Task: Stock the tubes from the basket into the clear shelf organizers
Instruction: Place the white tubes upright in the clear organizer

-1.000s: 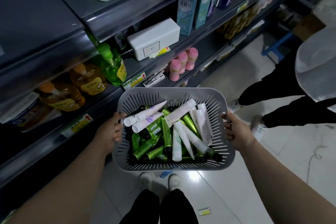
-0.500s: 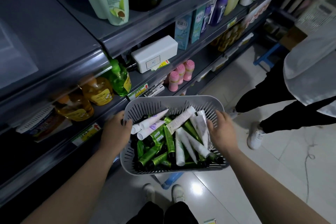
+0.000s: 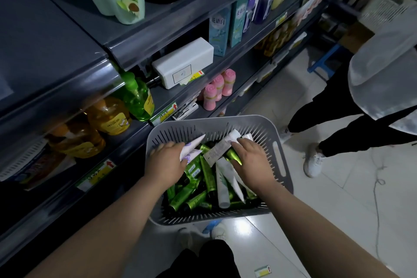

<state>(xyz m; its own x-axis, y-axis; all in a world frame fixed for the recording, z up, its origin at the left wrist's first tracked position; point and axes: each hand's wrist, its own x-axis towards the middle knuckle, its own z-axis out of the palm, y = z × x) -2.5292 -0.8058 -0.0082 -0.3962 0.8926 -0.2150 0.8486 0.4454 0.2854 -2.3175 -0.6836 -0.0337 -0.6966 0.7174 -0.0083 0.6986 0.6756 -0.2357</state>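
Tubes [image 3: 207, 178] piled in the basket [image 3: 214, 121], mostly lying front-to-back, right under both hands. Left hand [image 3: 167, 162] draped over white ones, right hand [image 3: 252, 162] over a green one. Can't tell if either's gripping.

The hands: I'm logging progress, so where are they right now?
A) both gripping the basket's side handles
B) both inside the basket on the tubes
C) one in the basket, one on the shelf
B: the left hand and right hand both rest on the tubes inside the basket.
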